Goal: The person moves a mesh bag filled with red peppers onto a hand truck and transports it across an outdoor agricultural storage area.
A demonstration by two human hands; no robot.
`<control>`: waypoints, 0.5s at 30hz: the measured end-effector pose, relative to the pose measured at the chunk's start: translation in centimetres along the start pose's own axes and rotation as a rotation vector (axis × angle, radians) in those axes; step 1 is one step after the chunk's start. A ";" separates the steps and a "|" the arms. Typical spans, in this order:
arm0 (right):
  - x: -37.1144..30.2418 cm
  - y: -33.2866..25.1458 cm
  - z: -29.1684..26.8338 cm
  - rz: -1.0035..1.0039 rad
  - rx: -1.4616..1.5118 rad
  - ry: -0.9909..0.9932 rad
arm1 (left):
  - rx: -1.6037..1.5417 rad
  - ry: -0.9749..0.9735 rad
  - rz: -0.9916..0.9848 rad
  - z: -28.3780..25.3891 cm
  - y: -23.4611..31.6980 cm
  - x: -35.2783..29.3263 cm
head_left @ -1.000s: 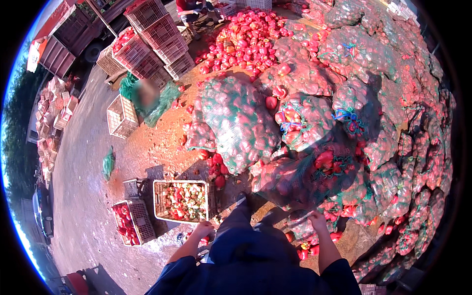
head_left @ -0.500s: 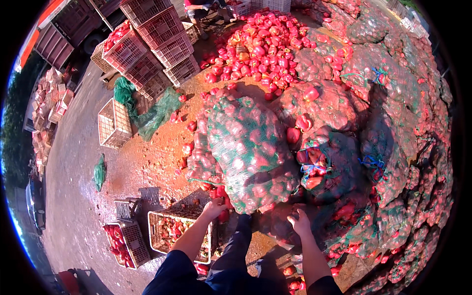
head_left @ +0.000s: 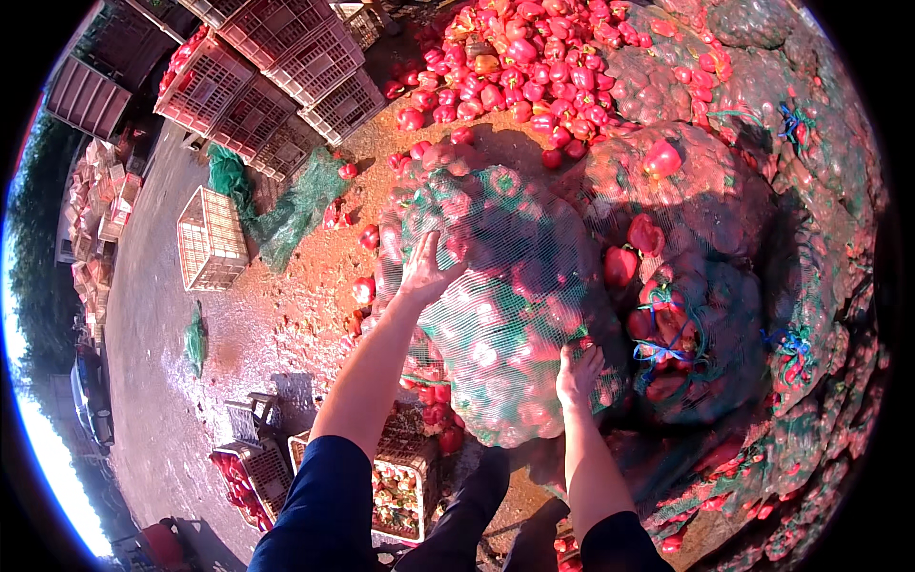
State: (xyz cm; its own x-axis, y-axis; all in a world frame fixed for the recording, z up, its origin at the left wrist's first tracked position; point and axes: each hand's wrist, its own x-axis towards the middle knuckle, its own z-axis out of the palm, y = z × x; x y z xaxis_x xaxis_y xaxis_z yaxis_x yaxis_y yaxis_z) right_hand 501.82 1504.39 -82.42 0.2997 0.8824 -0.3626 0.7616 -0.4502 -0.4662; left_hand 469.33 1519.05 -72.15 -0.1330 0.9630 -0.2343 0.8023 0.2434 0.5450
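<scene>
A large green mesh sack (head_left: 515, 315) full of red bell peppers lies in front of me. My left hand (head_left: 429, 272) reaches over its left side, fingers stretched out, apparently resting on the mesh. Near the sack's lower right edge is my right hand (head_left: 578, 374), its fingers apart and pointing up against the netting. Neither hand has mesh bunched in its grip. Just right of it stands a smaller mesh sack (head_left: 720, 381) tied with blue string, peppers showing at its mouth.
Loose red peppers (head_left: 534, 71) are heaped at the back. More filled sacks (head_left: 753, 219) crowd the right. Stacked plastic crates (head_left: 324, 62) stand back left, near an upright pale crate (head_left: 214, 238) and green netting (head_left: 305, 214). A crate of scraps (head_left: 419, 496) sits by my legs.
Both hands have moved forward from below the large sack onto it, the left going farther up its side. The view has shifted, so the sacks appear closer.
</scene>
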 end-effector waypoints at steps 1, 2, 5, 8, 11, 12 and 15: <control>0.2 0.3 0.9 -0.024 0.000 0.052 | 0.023 0.016 0.005 0.2 -0.4 1.4; 0.6 0.5 1.5 -0.048 0.001 0.110 | 0.043 0.034 0.016 0.3 -0.5 3.0; 0.7 0.4 1.6 -0.067 -0.040 0.135 | 0.135 0.112 0.052 0.3 0.1 7.3; 1.1 0.5 2.1 -0.090 -0.035 0.154 | 0.185 0.059 0.087 0.1 0.9 11.6; 1.5 1.1 3.0 -0.103 -0.050 0.180 | 0.260 -0.041 0.014 0.8 2.3 14.6; 1.6 1.4 3.3 -0.101 -0.063 0.187 | 0.293 -0.088 -0.040 1.1 3.0 15.3; 2.1 2.3 4.3 -0.120 -0.047 0.233 | 0.465 -0.092 -0.049 3.3 2.5 17.3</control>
State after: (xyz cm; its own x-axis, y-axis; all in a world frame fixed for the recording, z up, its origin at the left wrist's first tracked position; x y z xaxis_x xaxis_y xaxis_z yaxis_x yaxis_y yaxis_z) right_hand 501.72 1504.62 -87.70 0.3260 0.9391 -0.1090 0.8236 -0.3387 -0.4549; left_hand 470.96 1535.88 -77.54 -0.1420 0.9324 -0.3323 0.9746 0.1905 0.1179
